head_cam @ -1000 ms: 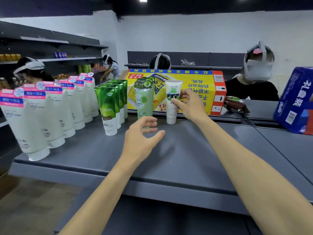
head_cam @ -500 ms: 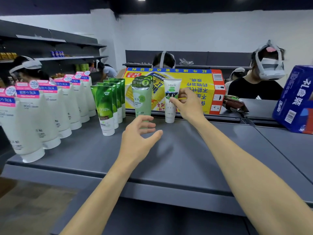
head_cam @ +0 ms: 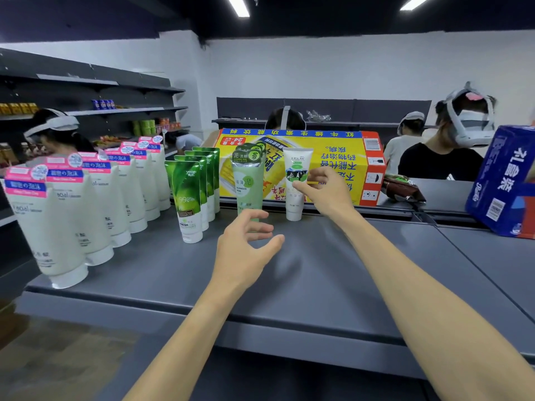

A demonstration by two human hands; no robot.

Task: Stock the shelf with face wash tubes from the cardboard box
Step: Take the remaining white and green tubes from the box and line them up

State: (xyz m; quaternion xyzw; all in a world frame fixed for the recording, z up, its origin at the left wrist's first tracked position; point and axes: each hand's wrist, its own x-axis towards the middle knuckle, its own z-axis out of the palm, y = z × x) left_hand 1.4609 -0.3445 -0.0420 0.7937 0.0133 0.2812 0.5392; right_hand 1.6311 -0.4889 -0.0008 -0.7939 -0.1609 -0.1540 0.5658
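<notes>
A white face wash tube stands cap-down at the back of the grey shelf. My right hand pinches its right side, thumb on the front. To its left stand a row of pale green tubes, then dark green tubes, then large white tubes with pink labels. My left hand hovers over the shelf just in front of the pale green tubes, fingers loosely curled and holding nothing. A yellow cardboard box lies behind the tubes.
A blue carton stands on the shelf at the far right, with a dark snack packet beside the yellow box. Several people wearing headsets stand behind the shelf and at the left wall shelves.
My head has tipped up a little, so everything sits lower in view. Both hands keep nearly the same places, and my right hand stays on the white tube.
</notes>
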